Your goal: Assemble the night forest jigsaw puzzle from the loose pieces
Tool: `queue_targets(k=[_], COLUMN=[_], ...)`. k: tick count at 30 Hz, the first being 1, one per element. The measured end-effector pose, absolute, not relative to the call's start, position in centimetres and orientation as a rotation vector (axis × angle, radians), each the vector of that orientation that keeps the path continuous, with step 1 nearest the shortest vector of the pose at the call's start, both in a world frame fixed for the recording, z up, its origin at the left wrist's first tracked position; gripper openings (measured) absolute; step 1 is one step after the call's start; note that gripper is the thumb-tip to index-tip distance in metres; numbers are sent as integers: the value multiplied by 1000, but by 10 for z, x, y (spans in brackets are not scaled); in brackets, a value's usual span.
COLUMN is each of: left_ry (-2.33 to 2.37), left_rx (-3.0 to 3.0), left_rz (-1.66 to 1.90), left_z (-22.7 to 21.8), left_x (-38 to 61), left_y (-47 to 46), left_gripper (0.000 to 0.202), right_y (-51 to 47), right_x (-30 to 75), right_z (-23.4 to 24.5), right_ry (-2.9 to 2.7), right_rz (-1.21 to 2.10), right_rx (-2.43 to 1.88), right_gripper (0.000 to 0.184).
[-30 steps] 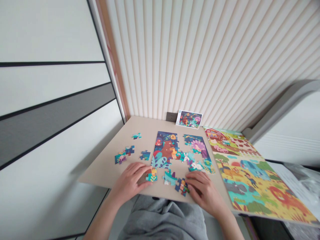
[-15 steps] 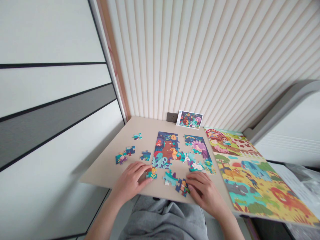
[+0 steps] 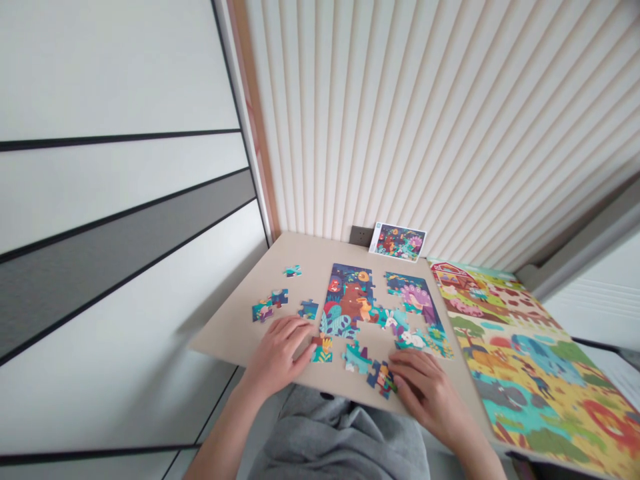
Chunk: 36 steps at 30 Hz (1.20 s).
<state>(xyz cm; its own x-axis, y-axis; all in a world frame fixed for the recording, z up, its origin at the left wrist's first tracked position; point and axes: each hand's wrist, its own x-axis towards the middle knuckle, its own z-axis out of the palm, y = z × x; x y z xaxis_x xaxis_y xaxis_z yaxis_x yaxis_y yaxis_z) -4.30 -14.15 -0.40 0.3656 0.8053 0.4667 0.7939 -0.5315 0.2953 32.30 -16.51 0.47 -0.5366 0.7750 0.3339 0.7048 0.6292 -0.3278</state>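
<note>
My left hand (image 3: 283, 350) rests on the table, fingers spread, its thumb at the left edge of a jigsaw piece with a yellow flower (image 3: 324, 349). Near the table's front edge, my right hand (image 3: 423, 381) has thumb and fingertips around the right end of a dark blue and orange puzzle piece (image 3: 383, 378). A turquoise puzzle piece (image 3: 356, 358) lies just left of it. Beyond the hands is a partly joined jigsaw: a bear section (image 3: 350, 293) at left, connected low down by rabbit pieces (image 3: 400, 323) to a peacock section (image 3: 417, 297). A gap separates their upper parts.
Loose puzzle pieces (image 3: 270, 307) lie on the table's left side, with a blue piece (image 3: 309, 309) nearer the bear. A picture card (image 3: 399, 242) leans on the ribbed wall (image 3: 345, 133) beside a socket (image 3: 361, 235). Colourful animal puzzles (image 3: 530, 373) cover the right side.
The view has turned left, so everything sits further right. My left index finger has lifted off the yellow-flower piece and the thumb has shifted up along its edge. My right hand stays by its piece.
</note>
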Motion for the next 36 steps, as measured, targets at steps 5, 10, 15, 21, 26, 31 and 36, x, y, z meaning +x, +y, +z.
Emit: queue_targets(k=[5,10,15,21,26,31,36], left_ry=[2000,2189,2124,2073,1868,1585,1543], left_rx=[2442,2357,2362,2323,2346,2404,2452], left_rz=[1038,863,894,1113,1344,1270,1062], left_z=[-20,-36,-43,-45,-25,-9,-13], left_x=[-94,-149,-152,-150,-96,13,66], left_y=[-132,-124,-122,-127,-134,-138,-141], left_gripper=[33,48,45,43,41,39,44], right_y=[-165,-163,-165,-168,-167,-168,-168], right_x=[323,321,320,317,317,317,316], right_z=[6,5,7,11,13,12,10], right_ry=[-2399,-2368,-2370,-2346,-2344,-2334,-2309], right_rz=[187,185,205,232,266,266,234], right_rx=[-1146,-1134,-1154,-1181,-1185,-1190,-1188], right_gripper=[23,22,22,21,22,23,23])
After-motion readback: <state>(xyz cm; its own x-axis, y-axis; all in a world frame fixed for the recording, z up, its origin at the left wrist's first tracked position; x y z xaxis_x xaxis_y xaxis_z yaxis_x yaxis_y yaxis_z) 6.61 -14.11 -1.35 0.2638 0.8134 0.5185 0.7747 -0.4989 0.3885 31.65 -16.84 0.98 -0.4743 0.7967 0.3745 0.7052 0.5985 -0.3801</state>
